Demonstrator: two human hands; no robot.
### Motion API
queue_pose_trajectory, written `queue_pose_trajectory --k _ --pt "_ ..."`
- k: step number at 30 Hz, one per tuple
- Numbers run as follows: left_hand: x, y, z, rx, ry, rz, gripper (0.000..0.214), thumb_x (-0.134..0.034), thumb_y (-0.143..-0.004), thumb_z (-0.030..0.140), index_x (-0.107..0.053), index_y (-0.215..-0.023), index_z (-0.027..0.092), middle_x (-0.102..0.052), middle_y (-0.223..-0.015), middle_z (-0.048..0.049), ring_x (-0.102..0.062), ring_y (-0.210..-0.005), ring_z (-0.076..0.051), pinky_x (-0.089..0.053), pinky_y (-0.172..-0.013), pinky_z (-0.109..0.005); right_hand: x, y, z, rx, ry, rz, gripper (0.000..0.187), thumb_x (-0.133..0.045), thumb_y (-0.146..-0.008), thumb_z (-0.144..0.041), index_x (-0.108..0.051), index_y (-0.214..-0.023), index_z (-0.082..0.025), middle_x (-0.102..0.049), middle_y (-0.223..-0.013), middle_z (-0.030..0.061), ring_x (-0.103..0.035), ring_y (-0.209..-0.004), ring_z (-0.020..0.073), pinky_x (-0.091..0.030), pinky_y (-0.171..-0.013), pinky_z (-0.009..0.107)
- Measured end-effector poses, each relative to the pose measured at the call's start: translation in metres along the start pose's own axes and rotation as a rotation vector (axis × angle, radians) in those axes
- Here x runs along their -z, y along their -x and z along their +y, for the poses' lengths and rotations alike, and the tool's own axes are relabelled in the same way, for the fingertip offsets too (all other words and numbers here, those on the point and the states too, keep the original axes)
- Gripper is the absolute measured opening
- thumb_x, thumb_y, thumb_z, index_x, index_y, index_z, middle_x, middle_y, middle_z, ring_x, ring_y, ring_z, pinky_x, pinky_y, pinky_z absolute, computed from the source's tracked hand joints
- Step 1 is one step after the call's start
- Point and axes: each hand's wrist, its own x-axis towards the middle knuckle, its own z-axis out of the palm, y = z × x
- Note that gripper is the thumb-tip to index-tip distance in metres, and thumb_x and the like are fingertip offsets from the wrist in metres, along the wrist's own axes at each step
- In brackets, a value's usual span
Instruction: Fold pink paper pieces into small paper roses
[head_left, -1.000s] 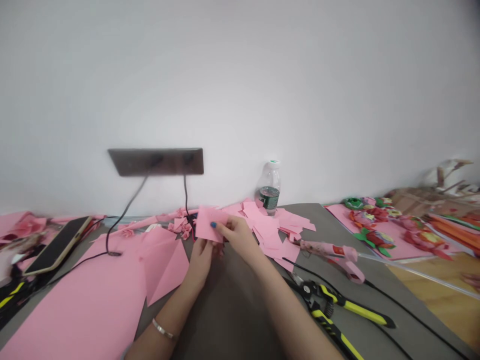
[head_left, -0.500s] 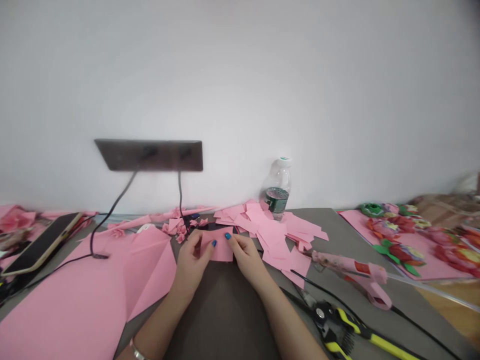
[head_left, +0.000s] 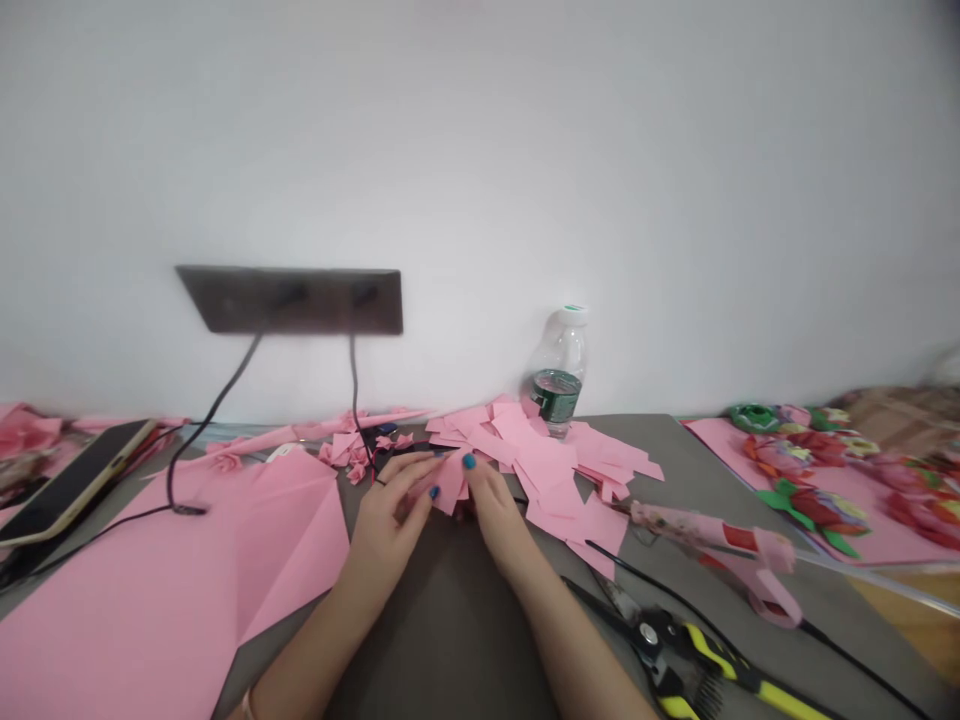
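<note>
the small piece of pink paper (head_left: 448, 483) that lay flat and nearly rectangular between the hands half a second ago is now bunched into a narrow, pleated shape, and the hands have drawn closer around it. the left hand (head_left: 386, 510) has its fingers curled over the paper from the left, and the right hand (head_left: 491, 515) pinches it from the right with its blue-painted fingertips (head_left: 469, 461), so both hands grip it, just above the grey table (head_left: 630, 440) and touching the near edge of a heap of loose pink paper pieces (head_left: 544, 465). the hands hide part of the paper. behind the heap stands one clear plastic bottle (head_left: 559, 375). to the right lie one pink hot glue gun (head_left: 705, 530) and one pair of yellow-and-black pliers (head_left: 660, 640); farther right, a pink sheet (head_left: 720, 450) bears several paper flowers (head_left: 810, 490). to the left are small pink paper roses (head_left: 349, 455), large folded pink sheets (head_left: 150, 610), one phone (head_left: 71, 480), and one wall socket panel (head_left: 289, 300) with two black cables (head_left: 217, 420).
</note>
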Motion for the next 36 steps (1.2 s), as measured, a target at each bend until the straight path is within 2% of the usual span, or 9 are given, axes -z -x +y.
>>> queue_pose_trajectory --k 2,5,9,16,20,25,31,34,36 --pt "-0.001 0.000 -0.002 0.122 0.105 0.021 0.032 -0.060 -0.085 0.031 -0.067 -0.115 0.022 -0.067 -0.107 -0.0099 -0.068 -0.080 -0.020 -0.056 -0.058 -0.026 -0.001 0.000 -0.005 0.096 -0.006 -0.058 0.039 -0.066 -0.079 -0.051 -0.056 -0.102 -0.021 -0.063 -0.079 0.0013 -0.058 -0.065 0.0169 -0.048 -0.058 0.027" --pt "-0.004 0.000 -0.002 0.245 0.221 0.059 0.032 -0.064 -0.082 0.035 -0.065 -0.109 0.018 -0.066 -0.080 -0.0021 -0.064 -0.060 -0.014 -0.055 -0.054 -0.025 0.001 -0.002 -0.012 0.102 0.007 -0.028 0.029 -0.071 -0.074 -0.042 -0.055 -0.087 -0.020 -0.062 -0.078 0.0008 -0.056 -0.066 0.0153 -0.045 -0.059 0.025" --pt "-0.004 -0.001 0.001 0.276 0.252 0.093 0.031 -0.069 -0.076 0.041 -0.067 -0.098 0.018 -0.067 -0.081 -0.0032 -0.067 -0.072 -0.018 -0.055 -0.058 -0.026 0.007 -0.003 -0.016 0.070 0.095 0.021 0.029 -0.068 -0.076 -0.044 -0.056 -0.067 -0.019 -0.048 -0.059 -0.0034 -0.043 -0.055 0.0123 -0.035 -0.050 0.023" --pt "-0.002 -0.002 0.004 0.248 0.286 0.062 0.030 -0.069 -0.077 0.043 -0.071 -0.093 0.018 -0.072 -0.088 -0.0051 -0.065 -0.083 -0.020 -0.051 -0.073 -0.027 0.003 0.005 -0.018 0.068 0.258 -0.195 0.033 -0.061 -0.082 -0.039 -0.051 -0.059 -0.018 -0.038 -0.057 -0.0042 -0.033 -0.055 0.0105 -0.024 -0.051 0.024" --pt "-0.003 -0.002 0.002 0.289 0.366 0.066 0.028 -0.071 -0.076 0.044 -0.070 -0.085 0.018 -0.068 -0.080 -0.0016 -0.061 -0.075 -0.017 -0.047 -0.067 -0.023 0.002 0.010 -0.021 0.060 0.231 -0.262 0.027 -0.066 -0.079 -0.033 -0.050 -0.063 -0.018 -0.039 -0.060 -0.0055 -0.034 -0.057 0.0103 -0.026 -0.052 0.023" --pt "-0.001 -0.003 -0.001 0.323 0.548 0.282 0.025 -0.072 -0.076 0.043 -0.067 -0.089 0.021 -0.065 -0.083 0.0014 -0.059 -0.076 -0.013 -0.047 -0.067 -0.019 0.002 0.011 -0.024 0.027 0.131 -0.342 0.026 -0.072 -0.076 -0.034 -0.056 -0.089 -0.020 -0.053 -0.074 -0.0036 -0.047 -0.065 0.0124 -0.036 -0.059 0.023" --pt "0.001 -0.006 0.007 0.403 0.814 0.227 0.024 -0.069 -0.077 0.042 -0.067 -0.085 0.019 -0.069 -0.095 -0.0046 -0.065 -0.086 -0.020 -0.053 -0.070 -0.028 0.001 0.007 -0.020 0.081 0.165 -0.214 0.018 -0.060 -0.084 -0.034 -0.054 -0.077 -0.019 -0.052 -0.072 -0.0013 -0.050 -0.067 0.0142 -0.039 -0.063 0.026" --pt "0.000 -0.007 0.007 0.374 0.787 0.194 0.037 -0.064 -0.079 0.053 -0.068 -0.086 0.018 -0.070 -0.093 -0.0072 -0.065 -0.090 -0.023 -0.054 -0.074 -0.032 0.005 0.005 -0.019 0.156 0.171 -0.097 0.012 -0.057 -0.083 -0.030 -0.054 -0.079 -0.019 -0.053 -0.072 -0.0010 -0.051 -0.067 0.0146 -0.040 -0.062 0.026" --pt "-0.001 -0.006 0.004 0.334 0.675 0.155 0.035 -0.072 -0.074 0.050 -0.068 -0.086 0.018 -0.071 -0.090 -0.0050 -0.064 -0.089 -0.021 -0.053 -0.075 -0.029 0.008 0.005 -0.020 0.212 0.191 -0.011 0.010 -0.057 -0.082 -0.029 -0.055 -0.080 -0.019 -0.054 -0.071 -0.0005 -0.051 -0.066 0.0149 -0.039 -0.060 0.026"
